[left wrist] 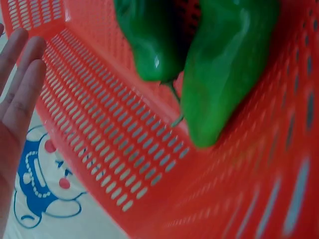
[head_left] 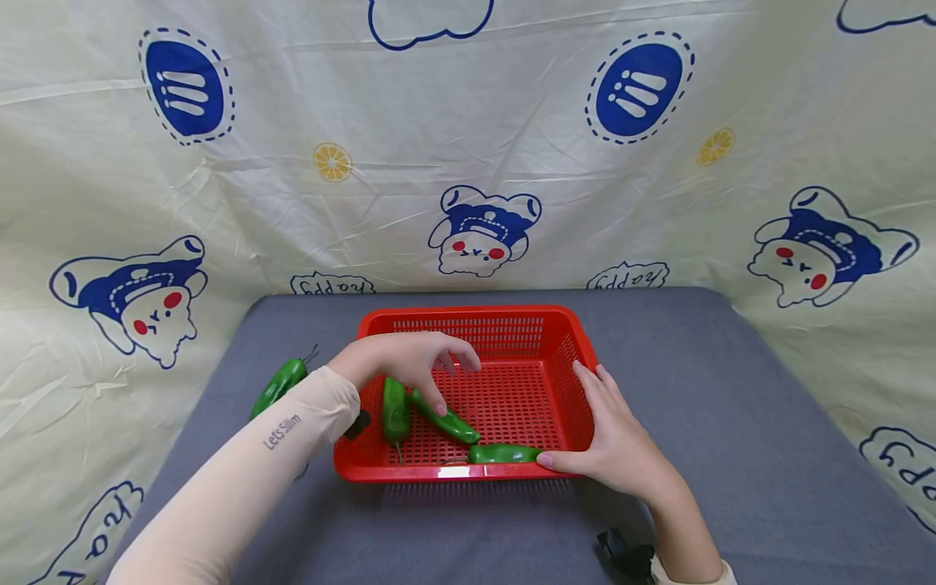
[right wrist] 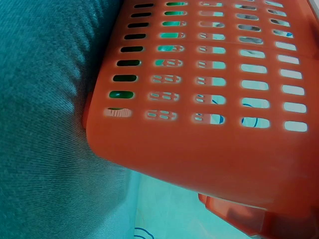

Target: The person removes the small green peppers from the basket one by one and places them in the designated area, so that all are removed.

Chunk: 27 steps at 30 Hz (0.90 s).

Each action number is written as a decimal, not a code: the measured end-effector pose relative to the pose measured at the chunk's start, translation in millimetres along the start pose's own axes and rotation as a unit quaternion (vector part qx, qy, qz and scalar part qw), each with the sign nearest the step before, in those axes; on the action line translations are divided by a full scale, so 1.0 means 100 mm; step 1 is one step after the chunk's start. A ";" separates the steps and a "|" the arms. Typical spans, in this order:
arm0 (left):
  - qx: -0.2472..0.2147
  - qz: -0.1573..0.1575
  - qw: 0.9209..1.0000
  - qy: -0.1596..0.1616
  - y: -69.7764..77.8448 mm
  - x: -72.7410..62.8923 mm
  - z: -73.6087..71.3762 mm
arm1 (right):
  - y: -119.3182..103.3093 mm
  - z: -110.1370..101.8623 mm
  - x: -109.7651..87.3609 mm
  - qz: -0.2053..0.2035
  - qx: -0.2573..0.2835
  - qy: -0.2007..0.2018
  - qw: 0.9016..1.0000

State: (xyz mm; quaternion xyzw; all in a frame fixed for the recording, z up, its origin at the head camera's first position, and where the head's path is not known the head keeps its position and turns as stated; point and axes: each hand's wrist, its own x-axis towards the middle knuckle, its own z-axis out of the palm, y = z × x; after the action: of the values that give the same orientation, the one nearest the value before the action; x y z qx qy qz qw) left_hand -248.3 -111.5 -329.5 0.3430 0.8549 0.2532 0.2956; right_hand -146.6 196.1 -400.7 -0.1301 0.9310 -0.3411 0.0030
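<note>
Right hand (head_left: 614, 443) lay flat and open against the near right wall of the red basket (head_left: 563, 325), steadying it on the grey bench (head_left: 731, 422). Left hand (head_left: 409, 361) hovered inside, fingers loose, holding nothing, a fingertip by the peppers in the basket (head_left: 446, 422). I counted three in. One pepper on the bench (head_left: 278, 386) remained outside, left of the basket.

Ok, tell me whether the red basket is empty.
Not empty: the red basket holds three green peppers on its floor.
</note>
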 end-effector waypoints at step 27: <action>0.039 -0.020 0.995 -0.095 -0.26 0.33 0.36 | 0.02 0.01 0.01 0.002 -0.003 0.002 1.000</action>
State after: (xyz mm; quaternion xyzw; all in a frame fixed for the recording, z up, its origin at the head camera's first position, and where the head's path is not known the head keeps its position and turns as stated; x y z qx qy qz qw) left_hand -254.7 -95.9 -382.2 0.3591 0.8390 0.1800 0.3670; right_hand -148.1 196.3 -402.6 -0.1281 0.9321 -0.3388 0.0017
